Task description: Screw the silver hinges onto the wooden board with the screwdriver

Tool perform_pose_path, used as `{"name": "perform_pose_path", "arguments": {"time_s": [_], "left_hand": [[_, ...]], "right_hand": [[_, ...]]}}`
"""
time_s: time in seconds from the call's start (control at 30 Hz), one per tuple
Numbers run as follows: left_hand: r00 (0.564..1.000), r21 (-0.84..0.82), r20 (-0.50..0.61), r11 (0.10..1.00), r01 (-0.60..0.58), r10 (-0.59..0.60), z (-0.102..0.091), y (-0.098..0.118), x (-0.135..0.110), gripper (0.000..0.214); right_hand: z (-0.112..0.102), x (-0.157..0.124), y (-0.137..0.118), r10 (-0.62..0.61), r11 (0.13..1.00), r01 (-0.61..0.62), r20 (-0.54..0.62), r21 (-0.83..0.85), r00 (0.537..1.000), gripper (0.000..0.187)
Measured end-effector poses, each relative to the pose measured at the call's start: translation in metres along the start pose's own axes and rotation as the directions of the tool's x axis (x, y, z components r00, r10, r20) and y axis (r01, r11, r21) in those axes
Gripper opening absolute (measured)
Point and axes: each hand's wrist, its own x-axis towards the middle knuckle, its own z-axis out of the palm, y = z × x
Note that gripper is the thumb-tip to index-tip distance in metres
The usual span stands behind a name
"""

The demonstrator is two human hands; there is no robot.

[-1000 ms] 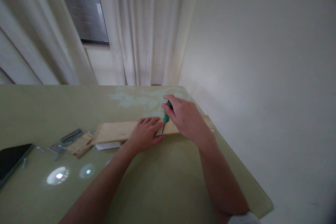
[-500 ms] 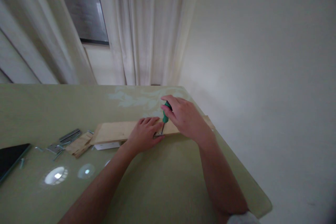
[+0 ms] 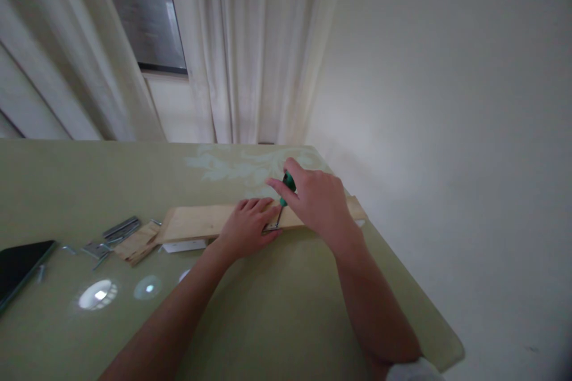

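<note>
A pale wooden board [image 3: 196, 222] lies across the green table [image 3: 277, 315]. My left hand [image 3: 246, 227] rests on the board with its fingers pressed down beside a small metal bracket [image 3: 269, 228]. My right hand [image 3: 318, 199] is closed round a green-handled screwdriver [image 3: 286, 186], held upright. Its metal shaft points down onto the bracket at the board's near edge.
Left of the board lie a smaller wood piece [image 3: 136, 243], flat metal brackets [image 3: 120, 228] and loose screws [image 3: 68, 249]. A dark phone or tablet [image 3: 20, 266] sits at the left edge. The table's right edge [image 3: 402, 274] drops off close to my right arm. Curtains [image 3: 250, 47] hang behind.
My right hand has turned a little on the screwdriver handle, its fingers shifting leftward. The left hand and board stay put.
</note>
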Motion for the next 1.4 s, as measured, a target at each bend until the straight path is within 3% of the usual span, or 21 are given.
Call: {"name": "perform_pose_path", "arguments": {"time_s": [0.07,0.17,0.33,0.47,0.6,0.67,0.73,0.8,0.87,0.93,1.17,1.27,1.4], "left_hand": [[1.0,-0.006,0.001,1.0,-0.002,0.002,-0.001,0.0,0.0,0.044],[1.0,-0.011,0.008,1.0,0.003,-0.003,-0.001,0.001,0.0,0.041],[1.0,-0.033,-0.008,0.999,0.012,-0.012,0.0,0.001,0.0,0.047],[1.0,-0.035,-0.009,0.999,0.005,-0.005,0.003,-0.001,-0.001,0.046],[1.0,-0.101,-0.01,0.995,0.014,-0.015,0.001,-0.004,0.0,0.055],[1.0,-0.212,-0.019,0.977,-0.004,0.0,-0.004,-0.004,0.002,0.056],[0.999,-0.406,-0.04,0.913,-0.041,0.026,-0.01,-0.002,0.006,0.047],[0.998,-0.621,-0.057,0.782,-0.053,0.022,-0.016,0.003,0.011,0.034],[0.999,-0.767,-0.053,0.641,-0.035,-0.008,-0.017,0.008,0.014,0.032],[0.998,-0.827,-0.048,0.561,-0.014,-0.047,-0.015,0.012,0.016,0.033],[0.981,-0.87,0.011,0.482,0.104,-0.192,-0.002,0.01,0.017,0.028],[0.988,-0.909,0.055,0.402,0.108,-0.141,-0.005,0.008,0.016,0.027],[0.997,-0.904,-0.009,0.426,0.023,-0.074,-0.015,0.005,0.016,0.025]], "right_hand": [[-0.001,0.0,0.001,0.007,1.0,-0.007,0.014,-0.022,1.0,0.033],[-0.003,-0.002,0.003,-0.113,0.99,0.113,0.001,0.083,0.994,0.024],[-0.002,-0.002,0.004,0.041,0.999,-0.041,-0.007,-0.029,0.999,0.04],[-0.003,-0.002,0.003,-0.084,0.996,0.084,-0.009,0.039,0.996,0.026],[-0.005,-0.002,0.004,0.02,0.999,-0.02,0.008,-0.035,1.0,0.034],[-0.005,-0.003,0.004,-0.017,1.0,0.017,0.021,-0.018,1.0,0.03],[-0.005,-0.004,0.005,-0.102,0.994,0.102,0.0,0.033,0.995,0.027],[-0.005,-0.004,0.005,-0.14,0.987,0.142,-0.03,0.071,0.99,0.03],[-0.004,-0.004,0.004,-0.13,0.988,0.133,-0.044,0.081,0.991,0.03],[-0.004,-0.003,0.004,-0.099,0.993,0.102,-0.043,0.067,0.994,0.034],[-0.003,-0.002,0.002,-0.032,0.999,0.033,-0.06,0.016,0.998,0.042],[-0.005,-0.002,0.0,-0.004,1.0,0.003,-0.06,-0.011,0.998,0.042],[-0.004,-0.001,0.0,0.027,0.998,-0.031,-0.092,-0.045,0.995,0.05]]}}
